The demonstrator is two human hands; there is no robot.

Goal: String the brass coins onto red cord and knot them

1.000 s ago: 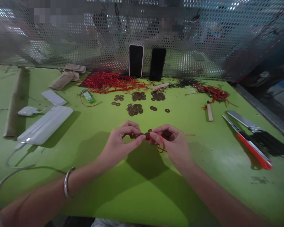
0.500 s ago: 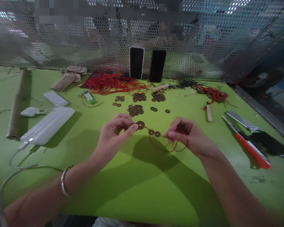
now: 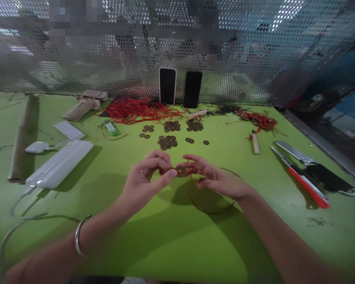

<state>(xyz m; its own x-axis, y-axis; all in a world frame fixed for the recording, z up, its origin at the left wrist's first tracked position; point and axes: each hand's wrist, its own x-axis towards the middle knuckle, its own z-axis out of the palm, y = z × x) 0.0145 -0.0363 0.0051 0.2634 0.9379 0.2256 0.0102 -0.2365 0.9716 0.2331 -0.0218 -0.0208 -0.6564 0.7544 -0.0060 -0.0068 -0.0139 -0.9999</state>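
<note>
Tabletop (image 3: 177,244): near edge toward body, coin piles (image 3: 167,142) beyond, red-handled knife (image 3: 310,187) well right | left hand (image 3: 148,175): grip pinching holed coin (image 3: 182,174) over middle | right hand (image 3: 215,180): grip parted, fingers pointing inward, red cord (image 3: 207,212) alongside

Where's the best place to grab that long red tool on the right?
I'd grip the red handle of the long tool, with the right hand coming from above, on the person's near side. It lies flat, red end nearest, and its thin silver tip points away. Fingers should probably close across its narrow width, keeping clear of the black-handled tool beside it.
</note>
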